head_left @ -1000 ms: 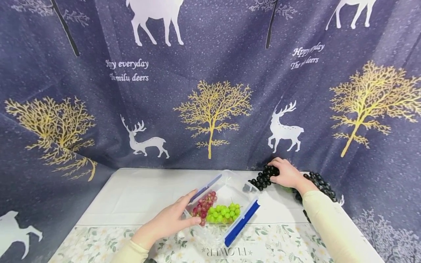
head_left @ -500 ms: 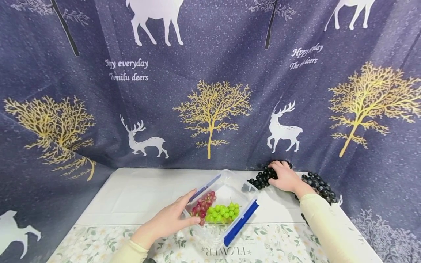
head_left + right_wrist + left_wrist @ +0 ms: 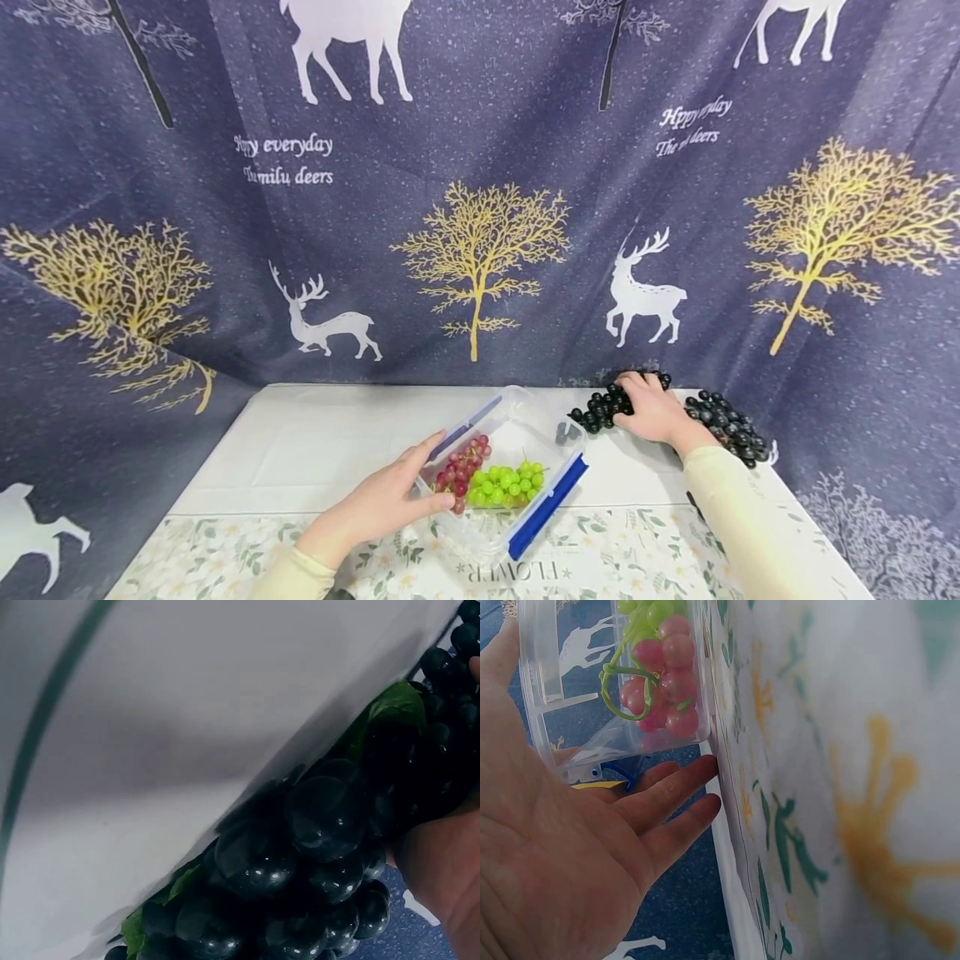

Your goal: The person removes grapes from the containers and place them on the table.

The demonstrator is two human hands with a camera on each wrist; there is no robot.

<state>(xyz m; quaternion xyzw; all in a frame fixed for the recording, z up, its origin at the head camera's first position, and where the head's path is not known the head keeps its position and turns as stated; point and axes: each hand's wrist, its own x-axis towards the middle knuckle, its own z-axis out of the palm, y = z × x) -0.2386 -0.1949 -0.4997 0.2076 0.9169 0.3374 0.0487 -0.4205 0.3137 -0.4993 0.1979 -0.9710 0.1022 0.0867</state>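
A clear plastic box (image 3: 517,440) with blue side clips sits mid-table, holding a bunch of red grapes (image 3: 465,467) and a bunch of green grapes (image 3: 506,486). My left hand (image 3: 378,504) rests against its near left corner, thumb and fingers spread. Those fingers look extended beside the box wall in the left wrist view. At the back right, my right hand (image 3: 651,410) grips a bunch of black grapes (image 3: 602,412) from above; the palm covers part of it. Another black bunch (image 3: 723,425) lies to the right of that hand, large and close in the right wrist view.
A dark blue curtain (image 3: 480,150) with deer and trees hangs right behind the table. The white tabletop (image 3: 322,442) extends left of the box, with a floral cloth (image 3: 225,550) along the front. Something dark (image 3: 693,504) shows partly beside the right forearm.
My right hand has shifted slightly back and lower over the black grapes, and more of that bunch shows behind it. The left hand and the box hold still.
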